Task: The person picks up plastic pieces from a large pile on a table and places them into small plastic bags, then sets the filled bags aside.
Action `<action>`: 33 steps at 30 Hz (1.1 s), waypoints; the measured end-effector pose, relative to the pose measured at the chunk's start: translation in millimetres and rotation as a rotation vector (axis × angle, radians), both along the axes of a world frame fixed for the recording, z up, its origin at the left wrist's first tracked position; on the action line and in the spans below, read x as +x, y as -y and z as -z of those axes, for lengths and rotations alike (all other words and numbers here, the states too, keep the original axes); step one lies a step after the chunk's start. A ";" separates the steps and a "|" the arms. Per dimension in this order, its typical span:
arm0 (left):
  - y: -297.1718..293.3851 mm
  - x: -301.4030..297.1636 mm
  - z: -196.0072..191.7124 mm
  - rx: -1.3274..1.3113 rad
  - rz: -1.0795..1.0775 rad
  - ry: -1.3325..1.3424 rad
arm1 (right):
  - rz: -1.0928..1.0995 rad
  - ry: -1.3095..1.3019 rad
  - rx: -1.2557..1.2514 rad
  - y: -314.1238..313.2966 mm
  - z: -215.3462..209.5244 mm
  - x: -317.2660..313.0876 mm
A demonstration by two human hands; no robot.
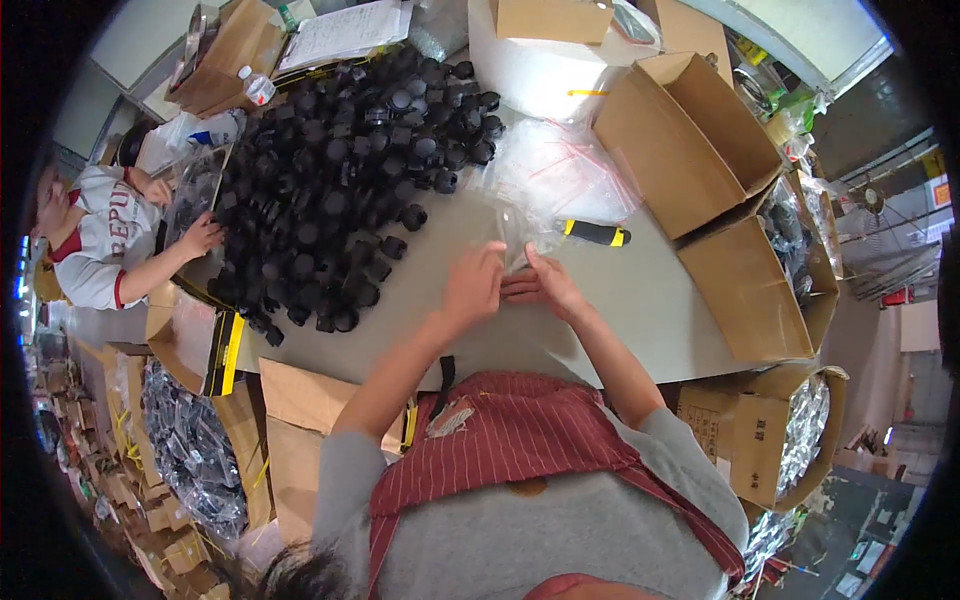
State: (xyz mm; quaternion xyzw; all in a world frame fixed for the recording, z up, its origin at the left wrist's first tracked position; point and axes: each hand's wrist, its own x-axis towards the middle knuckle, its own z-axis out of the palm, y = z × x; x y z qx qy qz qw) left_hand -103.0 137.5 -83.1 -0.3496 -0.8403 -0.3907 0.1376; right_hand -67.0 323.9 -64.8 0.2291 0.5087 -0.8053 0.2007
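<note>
Over the grey table, a clear plastic bag stands up between my two hands. My right hand is closed on it, the thumb raised along its side and the fingers bent underneath. My left hand is at the bag's left side, its fingers smeared by motion, so their grip cannot be made out. Just beyond lies a stack of clear zip bags with red seal lines. A yellow and black box cutter rests beside the stack. To the left spreads a big heap of small black plastic parts.
Open cardboard boxes stand at the right, with a box of bagged parts below. At the left edge a co-worker reaches toward the heap. A carton of bagged black parts stands at lower left. Papers lie at the back.
</note>
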 end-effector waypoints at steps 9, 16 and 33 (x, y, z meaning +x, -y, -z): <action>85.5 74.2 -2.2 -0.221 0.098 0.139 | 0.009 -0.305 0.049 11.3 26.5 -22.0; 86.0 66.8 -60.5 -0.007 -0.347 0.306 | -0.296 -0.383 0.107 56.6 -21.2 19.6; 102.6 88.2 -88.4 -0.040 -0.596 -0.136 | -0.833 -0.521 0.349 79.4 -39.8 29.5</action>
